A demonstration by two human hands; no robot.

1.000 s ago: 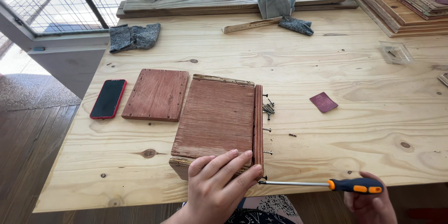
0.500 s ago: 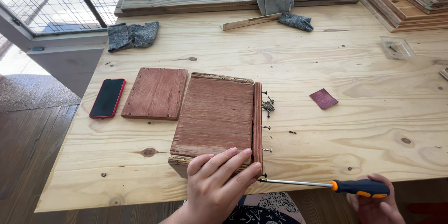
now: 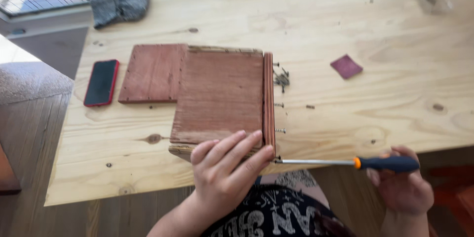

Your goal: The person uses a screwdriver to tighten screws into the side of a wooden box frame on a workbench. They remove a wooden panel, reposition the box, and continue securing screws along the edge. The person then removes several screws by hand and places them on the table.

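I see left hand (image 3: 224, 168) fingers flat on box (image 3: 219, 97), gripping nothing | right hand (image 3: 402, 185) at 4 o'clock, clenched around screwdriver (image 3: 345, 162) | tip at box's corner screw

Bare hands, dark printed clothing

Both the left hand (image 3: 224, 168) and the right hand (image 3: 402, 187) are bare, with no gloves, rings or sleeves at the wrists; between and below them shows black fabric clothing (image 3: 276, 215) printed with white lettering and small white patterns.

Left hand (image 3: 224, 168) flat, fingers spread forward, right hand (image 3: 401, 185) seemingly curled in a grip — low, wrist bent
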